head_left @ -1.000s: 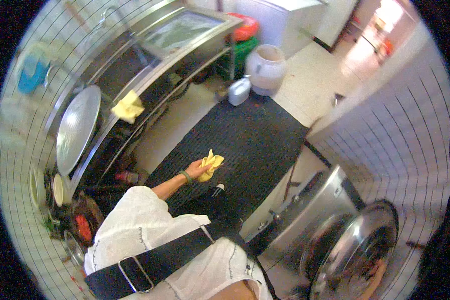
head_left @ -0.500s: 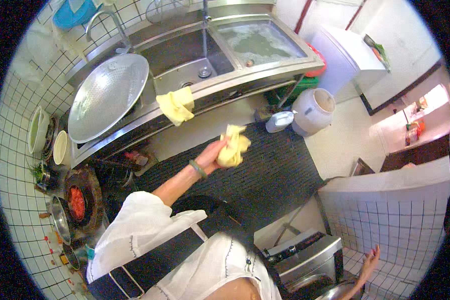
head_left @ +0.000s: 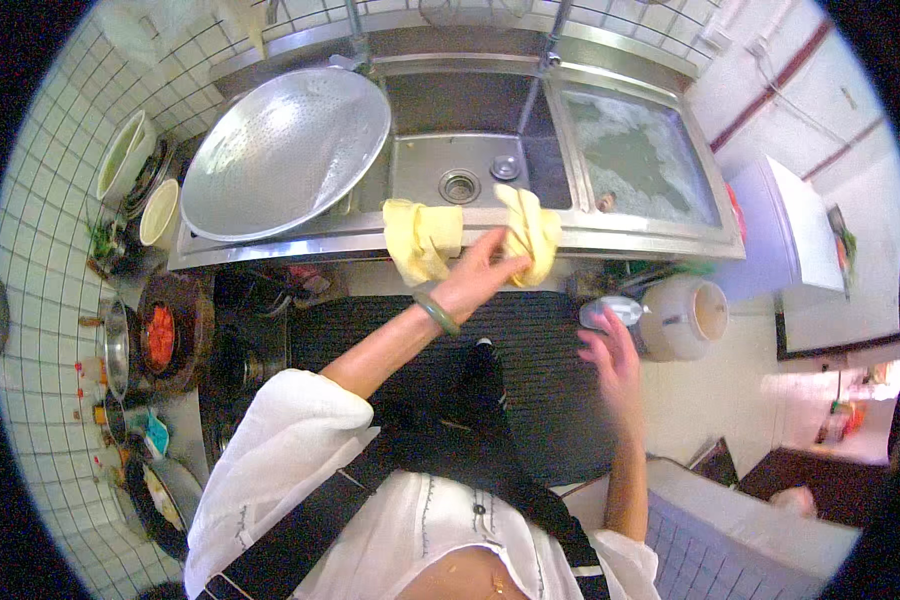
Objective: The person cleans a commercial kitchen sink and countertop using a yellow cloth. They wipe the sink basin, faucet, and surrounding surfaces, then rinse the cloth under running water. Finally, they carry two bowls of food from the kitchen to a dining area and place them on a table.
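Observation:
My left hand (head_left: 478, 277), a green bangle on its wrist, is at the front edge of the sink with its thumb and fingers on a folded yellow cloth (head_left: 536, 240). This cloth lies over the metal rim, its upper end over the basin side. Just left of it, a second yellow cloth (head_left: 420, 238) hangs over the same rim. My right hand (head_left: 613, 350), a little blurred, is raised over the floor mat with fingers apart and nothing in it. Behind the cloths is the steel sink basin (head_left: 425, 155) with its drain.
A large perforated metal strainer (head_left: 285, 150) rests left of the basin. Foamy water (head_left: 635, 150) fills the right basin. A whitish barrel (head_left: 682, 315) and a white jug (head_left: 610, 312) stand on the floor at right. Chopped red food (head_left: 158, 335) lies on a round board at left.
My left hand has brought the yellow cloth from above the mat to the sink rim. My right hand has come up from the lower right. The view has turned right and nearer the sink.

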Tool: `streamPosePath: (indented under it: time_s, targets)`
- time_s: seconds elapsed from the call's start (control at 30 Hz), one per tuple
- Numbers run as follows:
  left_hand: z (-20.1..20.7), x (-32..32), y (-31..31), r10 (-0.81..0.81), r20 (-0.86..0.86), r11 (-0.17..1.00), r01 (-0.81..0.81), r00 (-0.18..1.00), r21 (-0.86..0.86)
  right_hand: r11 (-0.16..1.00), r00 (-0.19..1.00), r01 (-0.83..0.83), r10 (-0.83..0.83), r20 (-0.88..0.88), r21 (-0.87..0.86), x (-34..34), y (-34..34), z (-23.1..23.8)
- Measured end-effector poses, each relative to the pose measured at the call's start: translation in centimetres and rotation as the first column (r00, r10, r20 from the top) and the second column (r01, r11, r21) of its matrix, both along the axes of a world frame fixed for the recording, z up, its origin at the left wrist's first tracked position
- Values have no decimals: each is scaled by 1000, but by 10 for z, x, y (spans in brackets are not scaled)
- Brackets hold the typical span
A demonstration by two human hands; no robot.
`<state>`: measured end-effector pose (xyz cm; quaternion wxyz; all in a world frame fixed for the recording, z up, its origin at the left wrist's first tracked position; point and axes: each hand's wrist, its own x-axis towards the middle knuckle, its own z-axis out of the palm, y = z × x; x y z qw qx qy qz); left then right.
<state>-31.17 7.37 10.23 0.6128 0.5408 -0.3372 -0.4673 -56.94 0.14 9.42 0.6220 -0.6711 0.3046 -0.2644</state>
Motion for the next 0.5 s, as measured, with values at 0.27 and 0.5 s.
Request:
streamPosePath:
  time_s: [0.27,0.5]
  targets:
    - [-9,37,-20,215,669,967,-253,712,-41,984,987,-156,151,60,91,188,-160,24]
    - [-45,68,24,6,952,740,-642,305,201,905,919,-394,391,-51,-163,371,-283,-52]
